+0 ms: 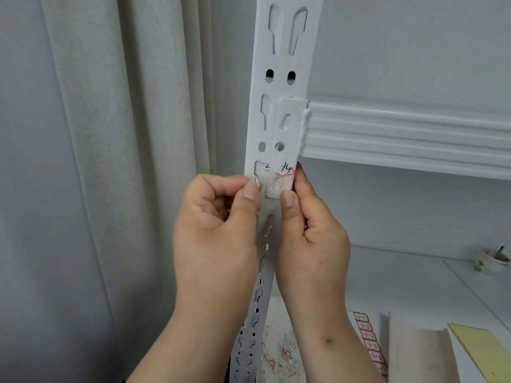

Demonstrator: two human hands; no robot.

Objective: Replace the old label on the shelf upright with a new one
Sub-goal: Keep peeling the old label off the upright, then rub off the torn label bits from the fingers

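A white slotted shelf upright (pixel 287 78) runs down the middle of the view. Stuck on it below the shelf beam is the old label (pixel 286 169), torn and ragged, with black handwriting and red edging. My left hand (pixel 218 230) is at the upright's left edge, thumb and forefinger pinched together at the label's left part. My right hand (pixel 309 230) grips the upright's right edge, its thumb pressed on the post just under the label. A sheet of new red-bordered labels (pixel 369 342) lies on the lower shelf.
A white ribbed shelf beam (pixel 401 134) hooks into the upright on the right. Torn label scraps (pixel 282 355) litter the lower shelf. A yellow pad (pixel 481 352) and a small bowl (pixel 496 259) sit at the right. A curtain (pixel 110 161) hangs on the left.
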